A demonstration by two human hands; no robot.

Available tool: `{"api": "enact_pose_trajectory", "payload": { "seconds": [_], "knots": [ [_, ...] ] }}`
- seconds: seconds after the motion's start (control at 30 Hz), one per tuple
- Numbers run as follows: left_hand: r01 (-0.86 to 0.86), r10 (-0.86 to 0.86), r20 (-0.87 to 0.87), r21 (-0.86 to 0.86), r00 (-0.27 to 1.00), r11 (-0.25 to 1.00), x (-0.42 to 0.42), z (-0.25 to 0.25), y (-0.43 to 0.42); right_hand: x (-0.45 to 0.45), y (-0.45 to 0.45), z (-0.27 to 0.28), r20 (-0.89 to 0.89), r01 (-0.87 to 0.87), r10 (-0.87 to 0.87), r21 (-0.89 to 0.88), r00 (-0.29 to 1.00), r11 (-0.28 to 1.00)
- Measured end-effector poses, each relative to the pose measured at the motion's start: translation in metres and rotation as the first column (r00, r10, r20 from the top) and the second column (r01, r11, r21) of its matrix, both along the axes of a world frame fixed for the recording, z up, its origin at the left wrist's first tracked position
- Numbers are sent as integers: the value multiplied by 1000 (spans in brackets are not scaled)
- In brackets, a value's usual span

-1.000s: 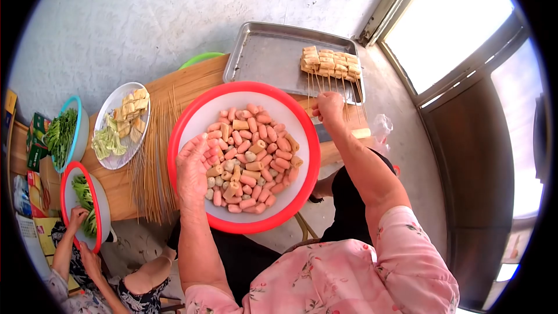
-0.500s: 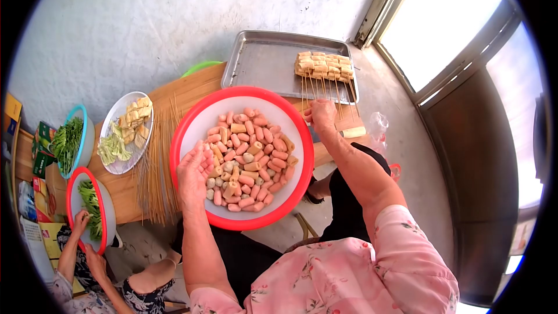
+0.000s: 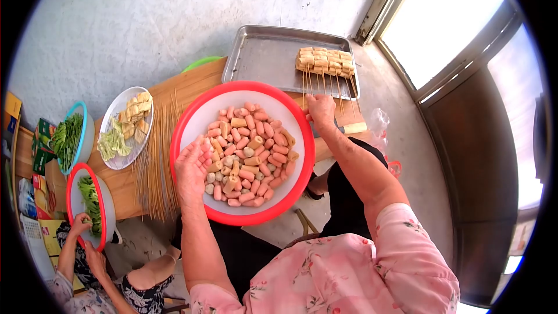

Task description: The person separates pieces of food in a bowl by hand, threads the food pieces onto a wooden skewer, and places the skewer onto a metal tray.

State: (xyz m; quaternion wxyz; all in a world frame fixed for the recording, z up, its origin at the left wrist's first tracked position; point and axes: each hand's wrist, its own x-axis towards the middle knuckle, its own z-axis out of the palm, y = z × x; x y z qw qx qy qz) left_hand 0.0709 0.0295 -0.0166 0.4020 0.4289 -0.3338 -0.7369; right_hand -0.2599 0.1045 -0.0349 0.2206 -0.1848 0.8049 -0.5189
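A large white basin (image 3: 195,113) with a red rim holds small pink sausages (image 3: 268,130), tan tube-shaped pieces (image 3: 253,161) and pale grey balls (image 3: 210,188). My left hand (image 3: 193,167) is over the basin's left side with fingers curled together; whatever they hold is hidden. Beyond the right rim, my right hand (image 3: 321,109) is closed beside the lower ends of bamboo skewers (image 3: 339,88). I cannot make out what its fingers pinch. Those skewers carry tan folded tofu-like pieces (image 3: 325,61) and lie at the right of a metal tray (image 3: 264,58).
Loose bamboo sticks (image 3: 157,163) lie on the wooden table (image 3: 125,197), beside an oval white plate (image 3: 135,157) of yellowish pieces and cut greens. A pale-handled knife (image 3: 351,128) lies by my right forearm. At left, a co-worker's hands (image 3: 87,238) reach into a red-rimmed bowl (image 3: 104,197) of greens.
The view has shifted slightly, so the basin and tray appear a little higher. Both my hands keep nearly the same places and closed shapes.
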Motion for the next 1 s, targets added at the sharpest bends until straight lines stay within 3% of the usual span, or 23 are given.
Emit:
{"api": "enact_pose_trajectory", "payload": {
  "seconds": [0.1, 0.3, 0.37, 0.47, 0.53, 0.57, 0.77, 1.0],
  "knots": [
    [-23, 23, -1, -3, 1000, 1000, 5, -1, 4, 3, 12, -2, -61, -67, 70, 46, 996, 997],
    [-57, 57, -11, 24, 998, 998, 17, -5, 15, 23, 51, -11, -297, -44, 26, -55, 955, 998],
    [-46, 46, -24, 4, 999, 999, 22, -4, 23, 43, 70, -6, -528, -67, 25, -60, 849, 996],
    [-19, 16, -80, -33, 997, 999, 30, -3, 37, 83, 94, -5, -519, -245, 73, -271, 852, 931],
    [-2, 0, -108, -15, 994, 1000, 33, -3, 50, 108, 110, 0, -648, -330, 151, -164, 747, 930],
    [10, -8, -139, 8, 990, 1000, 34, -4, 56, 118, 115, -6, -687, -372, 140, -201, 713, 906],
    [101, -101, -125, -5, 987, 995, 29, -21, 77, 154, 145, -23, -785, -653, 323, -131, 528, 746],
    [120, -124, -169, -35, 978, 992, 31, -33, 67, 163, 166, -28, -835, -720, 379, -30, 399, 693]
  ]
}}
